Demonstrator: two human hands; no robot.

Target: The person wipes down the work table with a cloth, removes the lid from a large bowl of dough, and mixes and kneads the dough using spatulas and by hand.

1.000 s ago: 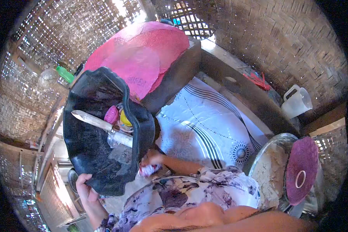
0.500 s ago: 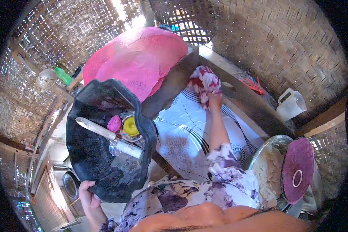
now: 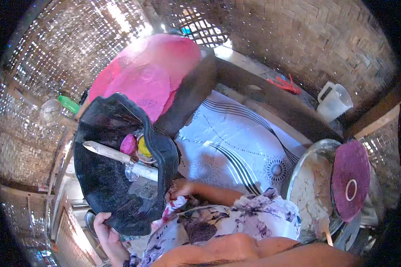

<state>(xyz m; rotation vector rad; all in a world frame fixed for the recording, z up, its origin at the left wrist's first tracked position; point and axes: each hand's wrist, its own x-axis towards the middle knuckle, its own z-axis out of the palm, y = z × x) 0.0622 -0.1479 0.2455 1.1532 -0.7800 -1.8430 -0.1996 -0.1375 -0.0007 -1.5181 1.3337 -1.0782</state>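
My left hand (image 3: 105, 226) grips the lower edge of a black rubber tub (image 3: 102, 196), which is tilted so its inside faces me. In the tub lie a long whitish stick-like tool (image 3: 104, 152), a pink lump (image 3: 128, 144), a yellow round thing (image 3: 144, 147) and a white cylinder (image 3: 144, 171) partly in clear plastic. My right hand (image 3: 179, 189) is closed around a crumpled red-and-white cloth (image 3: 175, 205), close beside the tub's right edge. Part of the cloth and the fingers is hidden by the tub and my sleeve.
A white patterned sheet (image 3: 227, 138) covers the surface ahead. Pink round sheets (image 3: 142, 84) lie behind the tub. At right stand a basin of pale dough-like stuff (image 3: 309, 196), a purple disc (image 3: 351, 178) and a clear jug (image 3: 334, 102). A red strap (image 3: 284, 84) lies near the wall.
My right hand has drawn the cloth back from the far end of the patterned sheet to the tub's side. My left hand still grips the tub. The view has shifted slightly.
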